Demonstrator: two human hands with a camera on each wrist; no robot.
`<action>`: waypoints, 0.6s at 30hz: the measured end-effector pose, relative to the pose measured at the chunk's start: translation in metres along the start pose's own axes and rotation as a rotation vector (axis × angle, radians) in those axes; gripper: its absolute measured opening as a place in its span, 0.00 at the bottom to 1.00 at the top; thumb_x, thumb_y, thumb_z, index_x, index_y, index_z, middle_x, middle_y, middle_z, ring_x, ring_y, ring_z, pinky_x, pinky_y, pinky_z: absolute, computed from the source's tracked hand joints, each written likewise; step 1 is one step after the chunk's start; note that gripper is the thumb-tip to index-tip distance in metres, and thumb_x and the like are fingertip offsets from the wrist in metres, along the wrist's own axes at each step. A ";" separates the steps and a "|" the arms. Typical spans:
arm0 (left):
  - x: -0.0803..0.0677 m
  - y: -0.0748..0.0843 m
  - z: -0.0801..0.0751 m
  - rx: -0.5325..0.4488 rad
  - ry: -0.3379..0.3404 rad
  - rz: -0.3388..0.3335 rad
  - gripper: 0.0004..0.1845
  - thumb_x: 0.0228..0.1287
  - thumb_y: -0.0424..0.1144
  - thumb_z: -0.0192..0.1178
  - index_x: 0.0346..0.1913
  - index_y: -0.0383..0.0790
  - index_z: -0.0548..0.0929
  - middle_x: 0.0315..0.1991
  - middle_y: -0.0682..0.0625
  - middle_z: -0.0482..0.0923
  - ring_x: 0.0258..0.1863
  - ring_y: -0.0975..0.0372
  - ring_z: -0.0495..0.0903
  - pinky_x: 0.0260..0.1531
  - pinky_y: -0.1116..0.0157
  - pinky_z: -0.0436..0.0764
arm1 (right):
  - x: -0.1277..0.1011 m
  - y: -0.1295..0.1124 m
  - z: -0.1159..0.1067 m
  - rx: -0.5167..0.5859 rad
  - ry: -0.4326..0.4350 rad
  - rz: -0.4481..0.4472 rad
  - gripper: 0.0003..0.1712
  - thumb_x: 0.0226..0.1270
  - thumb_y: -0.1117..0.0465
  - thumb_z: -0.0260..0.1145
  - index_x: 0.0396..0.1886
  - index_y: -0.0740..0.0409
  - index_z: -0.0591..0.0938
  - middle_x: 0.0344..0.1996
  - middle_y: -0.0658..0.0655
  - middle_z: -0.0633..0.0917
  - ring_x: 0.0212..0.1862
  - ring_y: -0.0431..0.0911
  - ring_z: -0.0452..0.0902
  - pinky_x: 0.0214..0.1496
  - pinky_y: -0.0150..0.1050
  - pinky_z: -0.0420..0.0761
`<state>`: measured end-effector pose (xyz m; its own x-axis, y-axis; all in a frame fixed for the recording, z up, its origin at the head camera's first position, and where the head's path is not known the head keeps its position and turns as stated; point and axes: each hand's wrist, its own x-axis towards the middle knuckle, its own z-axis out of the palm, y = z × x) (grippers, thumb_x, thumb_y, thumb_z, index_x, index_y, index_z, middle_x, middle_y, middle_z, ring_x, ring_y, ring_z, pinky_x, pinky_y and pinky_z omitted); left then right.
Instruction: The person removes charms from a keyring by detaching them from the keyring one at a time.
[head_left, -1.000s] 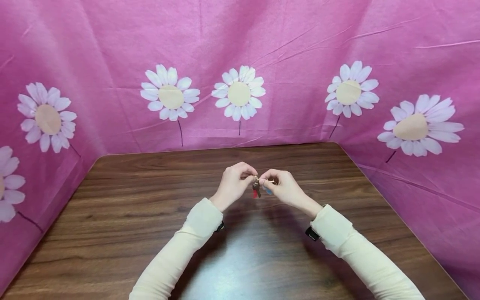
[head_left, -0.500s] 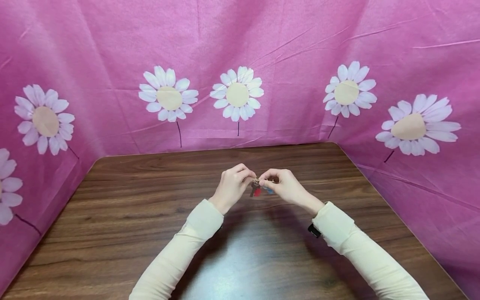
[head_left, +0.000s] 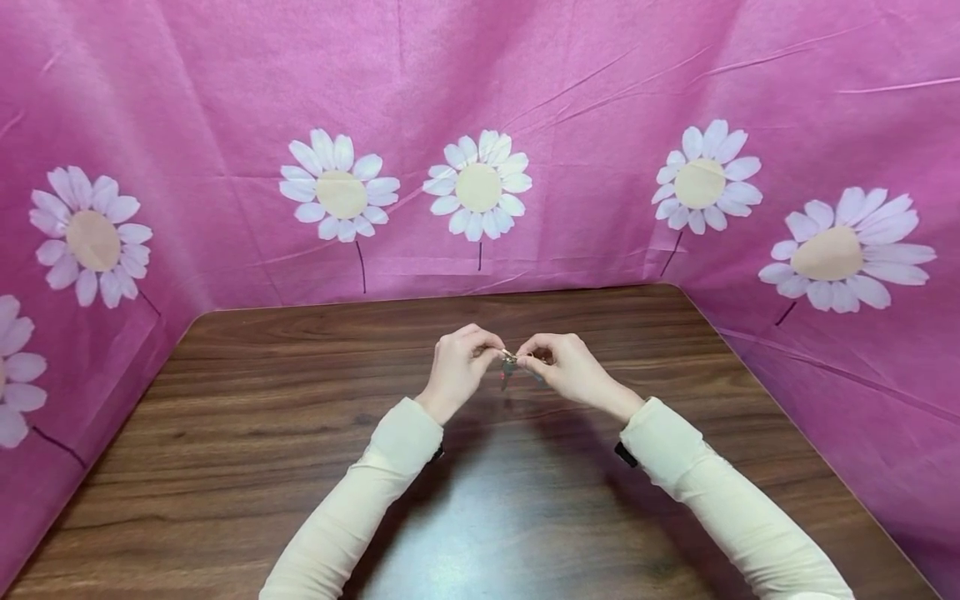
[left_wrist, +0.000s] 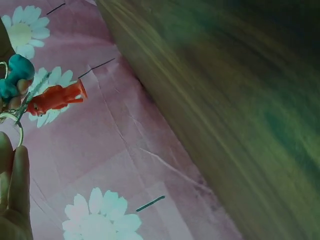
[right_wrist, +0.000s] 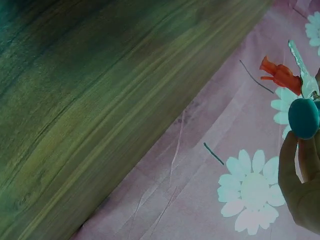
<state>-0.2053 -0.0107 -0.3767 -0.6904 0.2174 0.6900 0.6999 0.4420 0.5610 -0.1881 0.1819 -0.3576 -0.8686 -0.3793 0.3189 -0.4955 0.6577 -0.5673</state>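
My left hand (head_left: 454,371) pinches a metal key ring (left_wrist: 20,134) between thumb and fingers, above the middle of the table. From the ring hang a silver key (right_wrist: 299,61) and a small red figurine (left_wrist: 56,97). Close on the right, my right hand (head_left: 573,372) pinches at the ring's other side. A rounded blue charm (right_wrist: 303,118), which has a ring of its own in the left wrist view, sits by the right fingertips. The fingers hide the exact spot where the two rings meet, so I cannot tell whether they are linked.
The brown wood-grain table (head_left: 262,433) lies below both hands. A pink cloth (head_left: 585,83) with white daisies stands around its back and sides. Dark wrist straps show under both cream sleeves (head_left: 405,442).
The left hand has moved slightly left, away from the right hand. The key and red figurine have swung and turned below the ring. The right hand has barely moved.
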 end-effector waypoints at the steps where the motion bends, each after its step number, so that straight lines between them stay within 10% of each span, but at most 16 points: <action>1: 0.001 -0.002 -0.002 -0.028 0.011 -0.044 0.03 0.47 0.33 0.68 0.26 0.39 0.84 0.26 0.50 0.82 0.26 0.63 0.82 0.30 0.72 0.80 | 0.000 0.004 0.000 -0.006 0.003 0.009 0.03 0.58 0.61 0.66 0.31 0.56 0.83 0.24 0.50 0.84 0.26 0.38 0.74 0.29 0.31 0.76; 10: 0.002 -0.025 -0.033 -0.154 -0.032 -0.360 0.02 0.48 0.29 0.66 0.27 0.35 0.83 0.27 0.44 0.84 0.27 0.58 0.84 0.30 0.71 0.80 | 0.008 0.048 -0.005 0.246 0.056 0.291 0.10 0.61 0.63 0.63 0.37 0.67 0.81 0.23 0.57 0.84 0.22 0.37 0.76 0.29 0.31 0.78; 18: -0.008 -0.035 -0.036 -0.087 -0.119 -0.343 0.03 0.49 0.30 0.66 0.28 0.36 0.83 0.27 0.47 0.85 0.28 0.61 0.83 0.32 0.70 0.79 | 0.051 0.068 0.011 0.644 0.092 0.516 0.18 0.60 0.67 0.62 0.46 0.78 0.74 0.24 0.47 0.84 0.26 0.34 0.77 0.34 0.30 0.81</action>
<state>-0.2174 -0.0589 -0.3851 -0.9003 0.1714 0.4002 0.4338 0.4318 0.7908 -0.2661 0.2004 -0.3884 -0.9967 -0.0589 -0.0552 0.0408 0.2221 -0.9742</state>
